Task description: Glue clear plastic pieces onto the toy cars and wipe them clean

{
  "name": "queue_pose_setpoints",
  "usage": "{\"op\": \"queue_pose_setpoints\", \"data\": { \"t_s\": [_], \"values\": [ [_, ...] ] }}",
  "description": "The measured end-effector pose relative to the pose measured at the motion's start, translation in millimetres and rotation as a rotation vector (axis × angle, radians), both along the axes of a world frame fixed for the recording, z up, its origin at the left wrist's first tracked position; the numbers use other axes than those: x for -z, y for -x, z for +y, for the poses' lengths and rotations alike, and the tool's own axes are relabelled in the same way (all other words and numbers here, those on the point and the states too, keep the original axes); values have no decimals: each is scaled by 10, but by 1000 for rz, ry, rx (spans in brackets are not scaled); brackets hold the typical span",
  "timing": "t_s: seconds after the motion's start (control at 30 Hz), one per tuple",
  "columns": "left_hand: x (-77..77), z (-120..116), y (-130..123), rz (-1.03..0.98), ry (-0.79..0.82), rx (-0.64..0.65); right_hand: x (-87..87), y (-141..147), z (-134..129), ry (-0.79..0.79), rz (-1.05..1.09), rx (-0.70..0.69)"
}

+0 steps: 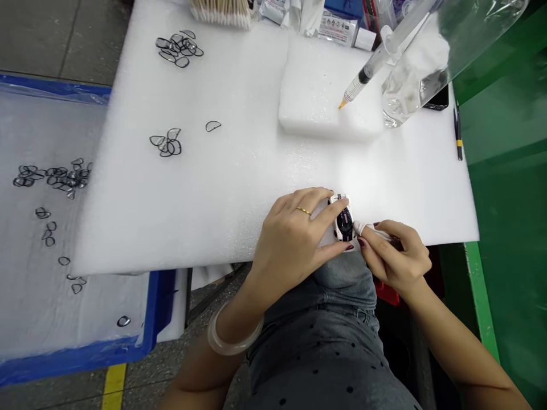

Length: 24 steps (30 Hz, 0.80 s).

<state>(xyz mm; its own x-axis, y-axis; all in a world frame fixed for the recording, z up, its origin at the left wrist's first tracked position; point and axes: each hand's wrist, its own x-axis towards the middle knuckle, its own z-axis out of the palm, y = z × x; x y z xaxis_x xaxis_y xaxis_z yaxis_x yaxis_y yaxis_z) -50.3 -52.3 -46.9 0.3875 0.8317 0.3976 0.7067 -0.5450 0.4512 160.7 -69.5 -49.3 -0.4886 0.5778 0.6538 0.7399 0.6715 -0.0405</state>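
Note:
A small white toy car with a dark top lies at the front edge of the white foam sheet. My left hand, with a ring and a bangle, grips the car between its fingers and thumb. To the car's right, my right hand pinches a white cloth, whose wrapped tip touches or nearly touches the car's side. Part of the cloth is hidden in the right palm. The underside of the car cannot be seen.
A syringe with an orange tip leans over a foam block. Thin dark rings lie on the foam and in a blue-rimmed tray at left. Cotton swabs and tubes stand behind; tweezers lie right.

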Motion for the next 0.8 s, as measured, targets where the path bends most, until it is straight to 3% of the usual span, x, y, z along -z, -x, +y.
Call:
{"op": "queue_pose_setpoints", "data": {
  "t_s": [0.23,0.37,0.5,0.8],
  "values": [
    [21,2,2,-13,2,-9,0,116,-26,87,60,-5],
    [20,10,6,-15,-4,4,-58,50,-12,199,73,99],
    [19,4,13,-20,-22,8,-90,-29,-23,292,103,86],
    [38,-56,98,-129,-155,128,25,-58,-82,226,153,96]
  ]
}}
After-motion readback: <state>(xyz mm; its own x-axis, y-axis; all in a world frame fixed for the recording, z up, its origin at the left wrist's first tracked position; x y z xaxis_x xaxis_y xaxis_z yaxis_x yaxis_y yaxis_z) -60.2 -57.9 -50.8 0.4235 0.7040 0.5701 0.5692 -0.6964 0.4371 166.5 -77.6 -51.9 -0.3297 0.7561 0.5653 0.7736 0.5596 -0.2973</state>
